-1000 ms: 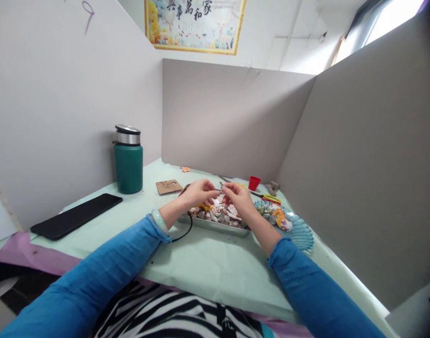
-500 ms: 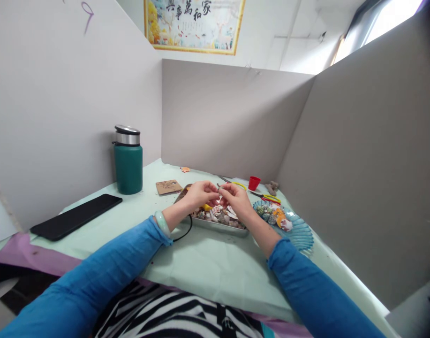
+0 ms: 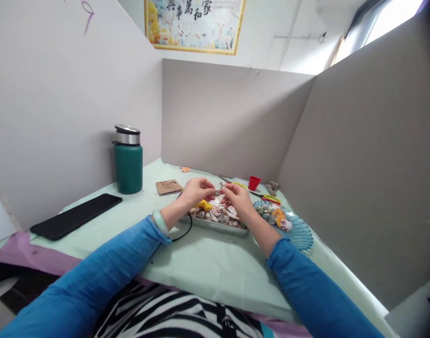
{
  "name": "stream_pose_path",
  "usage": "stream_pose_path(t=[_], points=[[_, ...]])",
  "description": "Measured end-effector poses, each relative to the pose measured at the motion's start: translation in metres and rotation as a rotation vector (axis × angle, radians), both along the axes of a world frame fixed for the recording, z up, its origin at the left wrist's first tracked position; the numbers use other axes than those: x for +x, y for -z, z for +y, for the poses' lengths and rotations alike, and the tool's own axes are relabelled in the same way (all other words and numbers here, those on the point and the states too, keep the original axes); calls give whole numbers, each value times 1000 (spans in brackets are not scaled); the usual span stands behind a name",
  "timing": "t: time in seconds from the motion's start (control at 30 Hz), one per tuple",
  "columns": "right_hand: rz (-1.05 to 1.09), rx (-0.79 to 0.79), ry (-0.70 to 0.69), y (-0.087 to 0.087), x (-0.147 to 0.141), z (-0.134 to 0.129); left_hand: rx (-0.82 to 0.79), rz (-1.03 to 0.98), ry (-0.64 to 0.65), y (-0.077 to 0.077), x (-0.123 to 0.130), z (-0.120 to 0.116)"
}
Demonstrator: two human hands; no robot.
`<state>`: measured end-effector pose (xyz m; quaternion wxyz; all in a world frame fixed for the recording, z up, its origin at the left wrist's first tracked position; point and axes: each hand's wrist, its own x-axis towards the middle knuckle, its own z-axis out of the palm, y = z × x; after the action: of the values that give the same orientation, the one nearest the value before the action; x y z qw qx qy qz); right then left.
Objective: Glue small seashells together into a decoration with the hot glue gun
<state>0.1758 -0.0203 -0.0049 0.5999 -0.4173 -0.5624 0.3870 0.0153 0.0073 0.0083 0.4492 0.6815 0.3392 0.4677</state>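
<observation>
Both my hands are raised over a metal tray filled with seashells. My left hand pinches with thumb and forefinger at a tiny pale piece, too small to name. Close beside it, my right hand is also closed in a pinch at the same spot, with a small dark tip showing above its fingers. A yellow object, perhaps a glue gun, lies on the shells under my left hand, and a black cord runs out from the tray there.
Right of the tray, a blue shell-shaped plate holds shells and small colourful pieces. Behind are scissors, a red cup and a brown card. A green bottle and black slab stand left. Grey panels enclose the table.
My left hand has shifted slightly left and up, so the fingertips are a little farther apart. More of the yellow object and the shells now shows beneath my hands.
</observation>
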Motion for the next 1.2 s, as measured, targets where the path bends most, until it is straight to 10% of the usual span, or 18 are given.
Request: stream_pose_path(t=[1.2], points=[[25, -174, -120, -2, -4, -4, 553, 387, -332, 0, 1, -11]])
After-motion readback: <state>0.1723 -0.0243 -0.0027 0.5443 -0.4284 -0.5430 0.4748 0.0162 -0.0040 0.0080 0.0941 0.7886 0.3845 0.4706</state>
